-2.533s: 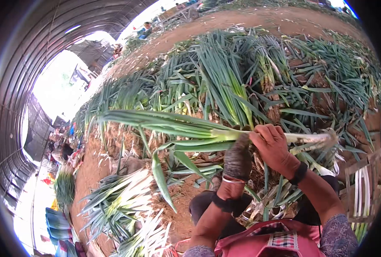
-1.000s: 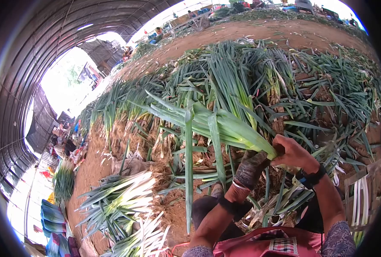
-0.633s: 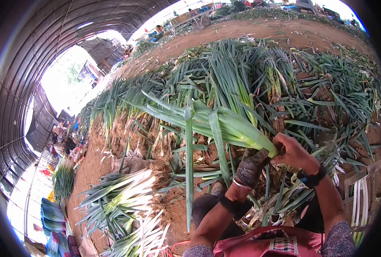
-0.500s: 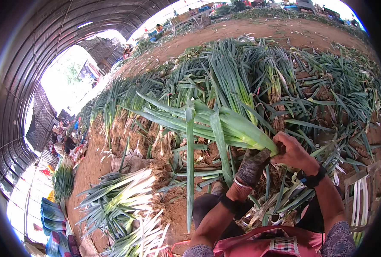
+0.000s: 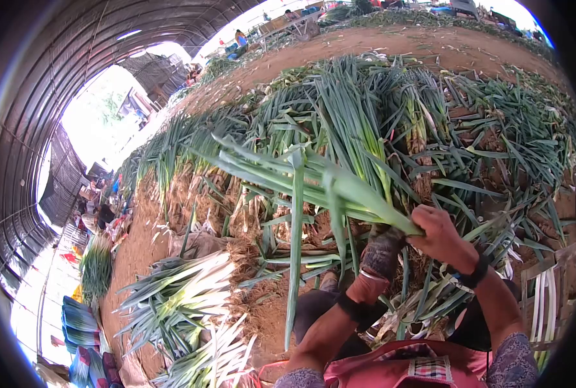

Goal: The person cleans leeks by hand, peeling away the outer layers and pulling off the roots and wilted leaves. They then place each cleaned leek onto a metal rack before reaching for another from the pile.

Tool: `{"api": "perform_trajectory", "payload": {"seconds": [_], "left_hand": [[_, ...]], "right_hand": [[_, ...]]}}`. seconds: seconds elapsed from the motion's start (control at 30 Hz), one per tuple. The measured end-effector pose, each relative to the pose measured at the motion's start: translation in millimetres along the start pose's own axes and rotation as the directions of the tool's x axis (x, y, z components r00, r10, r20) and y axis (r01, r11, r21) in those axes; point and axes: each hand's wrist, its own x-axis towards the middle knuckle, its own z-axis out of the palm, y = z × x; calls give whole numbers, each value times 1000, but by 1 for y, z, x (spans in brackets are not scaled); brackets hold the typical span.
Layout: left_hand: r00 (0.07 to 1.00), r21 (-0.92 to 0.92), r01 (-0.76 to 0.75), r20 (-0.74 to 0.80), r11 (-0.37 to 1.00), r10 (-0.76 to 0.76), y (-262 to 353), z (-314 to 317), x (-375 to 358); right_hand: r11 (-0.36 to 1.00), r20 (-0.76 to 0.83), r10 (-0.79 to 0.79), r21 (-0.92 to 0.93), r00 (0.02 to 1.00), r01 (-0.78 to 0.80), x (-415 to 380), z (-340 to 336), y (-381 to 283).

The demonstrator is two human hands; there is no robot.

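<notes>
A large green onion (image 5: 372, 200) with broad, bent leaves stretches up and left from my hands, slightly blurred. Bare and curled, my right hand (image 5: 438, 236) is closed on its stalk near the lower end. My left hand (image 5: 385, 249), in a dirty dark glove, is closed just below and beside it, against the stalk; its fingertips are partly hidden. The lower stem and roots cannot be made out between the hands. To the left on the soil lies a pile of green onions (image 5: 200, 284) with white stems and roots turned toward me.
Rows of unsorted green onions (image 5: 346, 110) cover the ground ahead. Loose leaves (image 5: 423, 310) litter the soil around my knees. A slatted wooden crate (image 5: 546, 291) stands at the right. At far left is an upright bundle (image 5: 96, 268); a cart (image 5: 294, 29) and people are farther back.
My right hand has gone from a fingertip pinch to a fuller grip on the stalk. The green onion has shifted slightly, its leaves swinging right, while my left hand has moved a little lower.
</notes>
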Motion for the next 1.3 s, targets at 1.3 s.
{"api": "perform_trajectory", "payload": {"seconds": [1.3], "left_hand": [[835, -448, 97, -449, 889, -317, 43, -55, -8]], "right_hand": [[887, 67, -9, -461, 998, 39, -7, 19, 25]]}}
